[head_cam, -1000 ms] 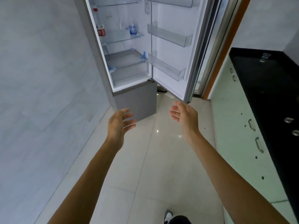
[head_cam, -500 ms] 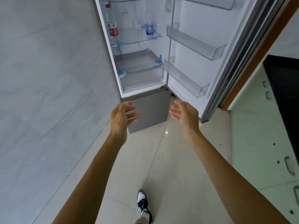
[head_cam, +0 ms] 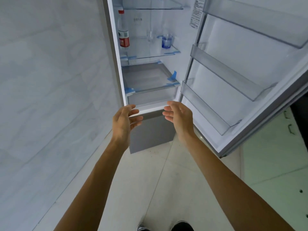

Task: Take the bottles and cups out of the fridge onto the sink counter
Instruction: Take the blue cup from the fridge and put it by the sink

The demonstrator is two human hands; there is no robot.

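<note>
The fridge [head_cam: 150, 112] stands open ahead of me. On its middle glass shelf [head_cam: 150, 55] a clear bottle with a red cap and red label [head_cam: 123, 30] stands at the left. A clear glass [head_cam: 150, 35] stands mid-shelf and a blue-tinted cup [head_cam: 167, 41] at the right. My left hand [head_cam: 124, 124] and my right hand [head_cam: 180, 117] are stretched out in front of the fridge's lower edge, palms facing each other, fingers apart, holding nothing. Both are well below the shelf with the bottle and cups.
The fridge door [head_cam: 250, 72] swings open to the right, with three clear door bins that look bare. A tiled wall [head_cam: 50, 97] lies close on the left. Pale cabinet fronts [head_cam: 275, 164] with handles are at the right. My shoes show at the bottom edge.
I have stepped closer to the fridge, which now fills the upper view. Both hands have kept their open pose and moved forward to the fridge's lower edge. The black counter has left the view.
</note>
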